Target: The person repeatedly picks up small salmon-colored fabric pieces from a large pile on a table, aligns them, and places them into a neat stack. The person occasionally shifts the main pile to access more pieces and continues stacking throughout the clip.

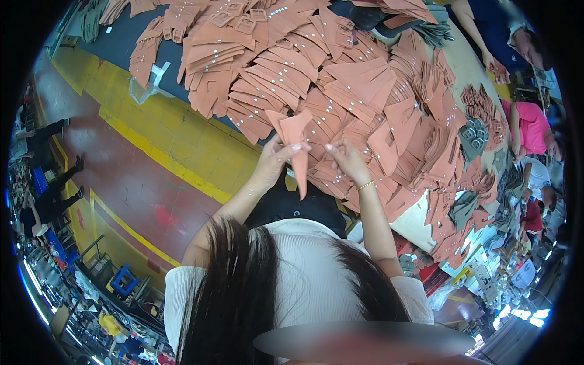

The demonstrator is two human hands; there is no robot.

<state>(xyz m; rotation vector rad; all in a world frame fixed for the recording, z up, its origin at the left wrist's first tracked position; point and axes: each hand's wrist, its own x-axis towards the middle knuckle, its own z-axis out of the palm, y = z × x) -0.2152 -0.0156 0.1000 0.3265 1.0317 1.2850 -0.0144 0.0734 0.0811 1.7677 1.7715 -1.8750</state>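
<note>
Leather (295, 128), tan, was pinched in your left hand (275, 160) at the heap's (359, 85) near edge; your right hand (348, 159) curled nearby, contents unclear. Checking seemed underway; next probably needed steady fingers.

Reading as a factory workshop, production-floor type. Worktable (118, 52) is carrying heaps of orange-brown cut pieces (359, 85), the same few shapes repeating in fanned stacks: batch work, not home craft. Grey-green cut pieces (435, 33) are lying toward the worktable's far right, so more than one colour is running. Floor (182, 146) left of the worktable is showing painted yellow bands next to red-brown, aisle-marking style. Person in a pink top (534, 128) is staying close on the worktable's right, others lining that side. Further left of the worktable, people in dark trousers (52, 131) are standing or walking; can't tell which.
</note>
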